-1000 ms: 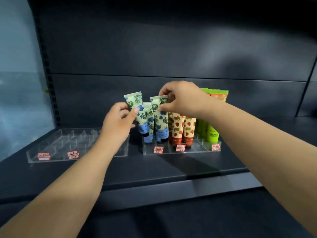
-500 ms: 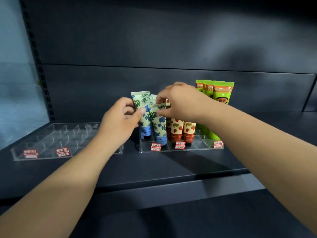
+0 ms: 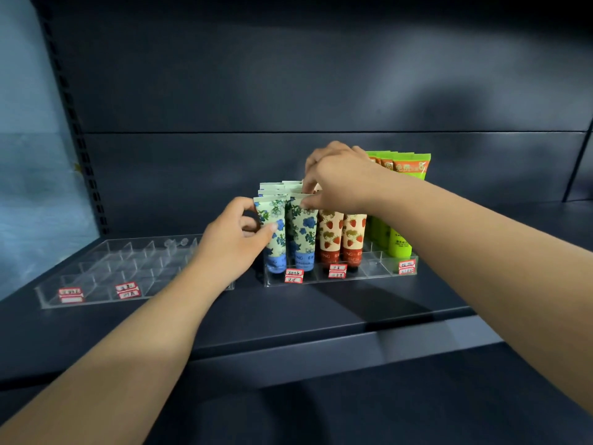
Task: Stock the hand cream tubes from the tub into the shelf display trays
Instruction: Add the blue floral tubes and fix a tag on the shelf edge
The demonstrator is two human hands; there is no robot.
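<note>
Blue-flowered hand cream tubes (image 3: 285,229) are standing cap-down in the left columns of the stocked display tray (image 3: 369,277), with strawberry tubes (image 3: 341,234) just right of them and green tubes (image 3: 398,200) at the far right. The left hand (image 3: 232,242) is pinching the front left blue tube between thumb and curled fingers, while the right hand (image 3: 340,178) is reaching over from above and pinching the crimped top edge of the neighbouring blue tube (image 3: 303,226), apparently seating it in its slot. An empty clear tray (image 3: 96,277) is sitting well to the left on the dark shelf (image 3: 288,316); the tub is not showing in this view. From here the risk seems to be tipping: the tubes are tall, narrow-based and packed touching one another, so a sideways nudge from either wrist could be toppling the row like dominoes, or a tube could be landing astride a divider rather than inside its cell and leaning forward out of the tray.
</note>
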